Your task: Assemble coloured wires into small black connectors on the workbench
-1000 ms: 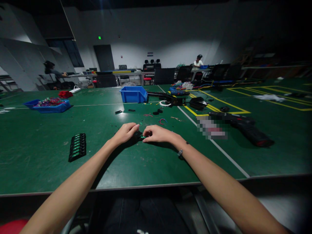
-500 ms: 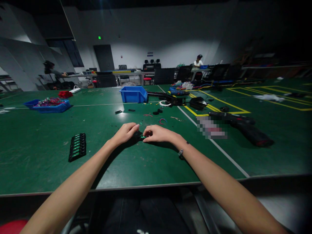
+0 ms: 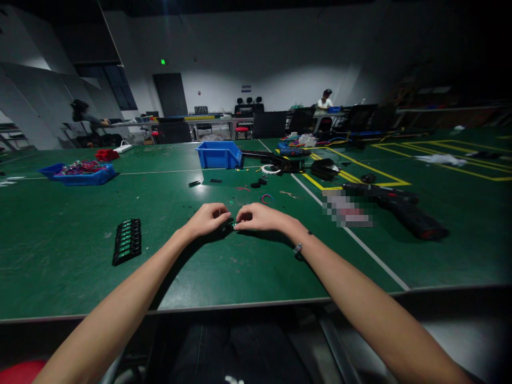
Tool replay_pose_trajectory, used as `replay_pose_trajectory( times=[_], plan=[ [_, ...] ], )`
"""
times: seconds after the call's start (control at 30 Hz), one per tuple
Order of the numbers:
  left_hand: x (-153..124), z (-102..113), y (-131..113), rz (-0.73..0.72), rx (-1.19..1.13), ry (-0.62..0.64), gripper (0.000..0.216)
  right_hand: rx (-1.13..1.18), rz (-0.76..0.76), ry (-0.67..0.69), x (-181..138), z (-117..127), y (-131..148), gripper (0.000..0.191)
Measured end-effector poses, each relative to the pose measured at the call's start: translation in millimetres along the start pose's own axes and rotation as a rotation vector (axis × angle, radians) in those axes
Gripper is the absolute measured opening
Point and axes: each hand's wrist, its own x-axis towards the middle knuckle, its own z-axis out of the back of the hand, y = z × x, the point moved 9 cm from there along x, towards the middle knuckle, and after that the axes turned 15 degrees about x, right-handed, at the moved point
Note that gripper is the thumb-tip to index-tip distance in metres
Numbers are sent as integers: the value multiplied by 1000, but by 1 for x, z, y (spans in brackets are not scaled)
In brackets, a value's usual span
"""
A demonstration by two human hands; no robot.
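Note:
Close together over the green table, my left hand [image 3: 208, 218] and my right hand [image 3: 258, 217] both have curled fingers. Between them is a small green circuit board [image 3: 234, 225], pinched in my right fingertips and partly covered by them. My left thumb and fingers are closed beside it; what they grip is too dark and small to make out. To the left lies a black holder [image 3: 127, 241] with a row of several small green boards in it.
Beyond my hands lie red wire pieces [image 3: 266, 198], small black parts [image 3: 256, 184] and a blue bin [image 3: 218, 154]. A blue tray [image 3: 90, 177] of wired parts stands far left. On the right lies a black power tool [image 3: 404, 205]. Two people sit at tables behind.
Both hands have shifted only slightly. My left thumb has moved a little right and down, closer to the small board. The black holder has not moved.

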Motion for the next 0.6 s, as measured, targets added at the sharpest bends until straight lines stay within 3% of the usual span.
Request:
replay_pose_trajectory(
  times=[0.23, 0.43, 0.6],
  plan=[
    [-1, -8, 2, -3, -46, 91, 23, -67, 26, -134, 1, 15, 3, 50],
    [-1, -14, 7, 2, -54, 135, 21, -68, 29, -100, 2, 13, -6, 31],
    [-1, -18, 10, 11, -62, 178, 22, -50, -47, -79, 0, 16, -16, 26]
  ],
)
